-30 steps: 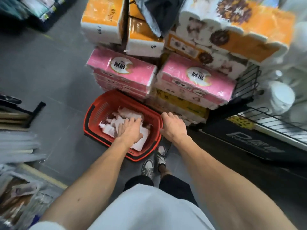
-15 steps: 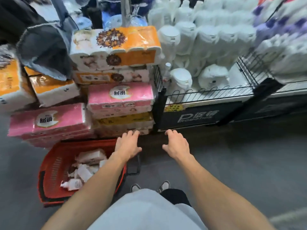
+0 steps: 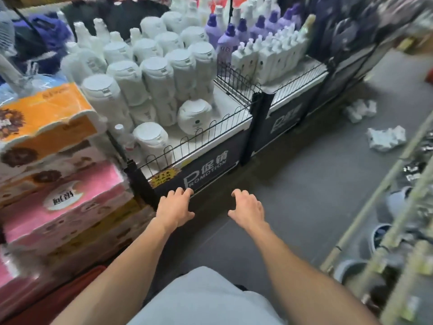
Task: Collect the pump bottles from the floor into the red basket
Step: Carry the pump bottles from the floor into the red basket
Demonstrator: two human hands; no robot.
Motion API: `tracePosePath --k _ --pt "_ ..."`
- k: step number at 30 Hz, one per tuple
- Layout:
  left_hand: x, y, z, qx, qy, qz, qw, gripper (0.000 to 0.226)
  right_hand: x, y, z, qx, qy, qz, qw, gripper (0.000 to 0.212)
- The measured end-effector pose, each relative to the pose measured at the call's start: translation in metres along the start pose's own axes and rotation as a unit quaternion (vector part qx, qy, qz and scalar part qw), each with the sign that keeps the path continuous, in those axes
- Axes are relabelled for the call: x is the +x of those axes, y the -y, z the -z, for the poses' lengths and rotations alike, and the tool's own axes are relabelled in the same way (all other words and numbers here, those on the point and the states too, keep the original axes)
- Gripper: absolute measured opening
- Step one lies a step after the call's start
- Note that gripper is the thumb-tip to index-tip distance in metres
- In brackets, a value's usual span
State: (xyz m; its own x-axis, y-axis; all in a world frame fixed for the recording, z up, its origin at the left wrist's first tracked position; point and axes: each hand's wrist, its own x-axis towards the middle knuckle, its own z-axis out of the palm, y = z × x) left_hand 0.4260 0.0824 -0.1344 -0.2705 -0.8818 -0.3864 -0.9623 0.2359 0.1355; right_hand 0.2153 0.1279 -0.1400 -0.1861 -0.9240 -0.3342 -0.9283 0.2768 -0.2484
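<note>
Both of my hands hang in front of me over the grey floor, holding nothing. My left hand (image 3: 174,207) has loosely spread fingers, just in front of the black promotion stand (image 3: 206,167). My right hand (image 3: 247,207) has loosely curled fingers. White pump bottles lie on the floor far to the right, in one heap (image 3: 385,138) and a second heap (image 3: 360,110) behind it. Only a sliver of the red basket (image 3: 70,292) shows at the lower left, behind my left forearm.
Stacked tissue packs (image 3: 58,174) stand at the left. The wire-fenced stand carries white refill bags (image 3: 154,76) and upright bottles (image 3: 269,55). A shelf rack (image 3: 398,231) with slippers borders the right. Grey floor (image 3: 304,184) runs between stand and rack.
My view swung right and up, away from the basket. My left hand left the bottles in the basket and both hands now hang free. The bottle heaps on the floor came into view.
</note>
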Motion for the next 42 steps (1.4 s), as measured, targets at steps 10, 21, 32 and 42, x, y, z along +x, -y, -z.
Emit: tracePosePath --k 10,21,32,42 --pt "0.111 -0.112 0.038 0.071 0.032 -0.196 0.977 0.072 0.024 -0.101 0.045 0.066 -0.046 -0.185 0.979 0.050" --pt "0.220 -0.226 0.085 0.133 0.017 -0.359 0.924 0.072 0.032 -0.171 0.093 0.107 -0.113 -0.353 0.922 0.050" --pt "0.289 -0.371 0.089 0.204 0.029 -0.446 0.871 0.074 0.075 -0.283 0.126 0.106 -0.130 -0.399 0.901 0.049" --pt "0.346 -0.487 0.107 0.193 0.025 -0.429 0.882 0.070 0.127 -0.404 0.182 0.134 -0.132 -0.399 0.897 0.046"
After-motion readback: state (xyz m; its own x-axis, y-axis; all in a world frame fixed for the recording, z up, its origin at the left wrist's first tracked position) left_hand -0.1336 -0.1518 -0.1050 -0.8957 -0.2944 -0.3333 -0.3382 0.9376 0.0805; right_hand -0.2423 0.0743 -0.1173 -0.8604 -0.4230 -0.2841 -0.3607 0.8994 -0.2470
